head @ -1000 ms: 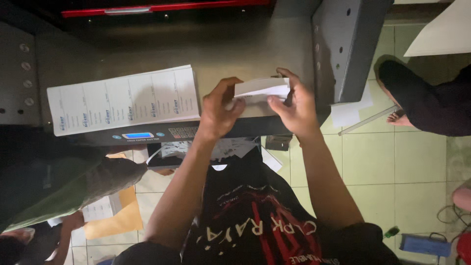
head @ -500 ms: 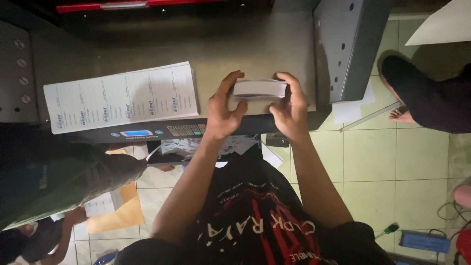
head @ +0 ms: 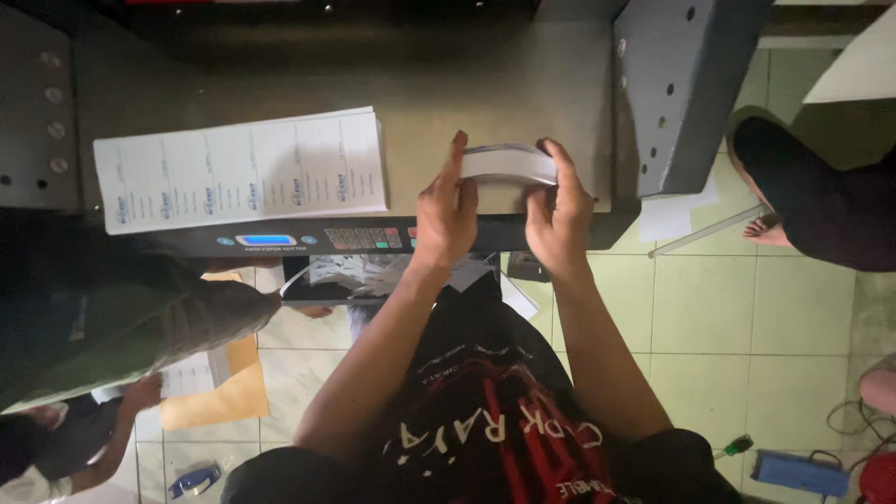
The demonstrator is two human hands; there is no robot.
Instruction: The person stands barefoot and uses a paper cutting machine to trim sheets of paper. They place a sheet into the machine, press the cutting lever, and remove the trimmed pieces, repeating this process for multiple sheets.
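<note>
Firmly, both hands, left hand (head: 446,217) and right hand (head: 557,217), bow a thin white paper stack (head: 509,163).

The small stack (head: 509,164) squeezed between the left hand (head: 446,217) and right hand (head: 558,222) looks like plain white paper, matt, with the edges bowed a bit. The bigger printed stack (head: 241,170) lying beside it is paper too, flat and matt, with blue print on it. The machine table (head: 467,89) under both is bare grey metal with a dull brushed look, no real shine. The side guard (head: 686,84) looks like painted sheet metal, matt blue-grey with holes punched in it. The control strip (head: 308,240) is dark plastic with a slightly glossy little screen. The floor tiles (head: 700,308) are smooth, pale green and a little shiny.
</note>
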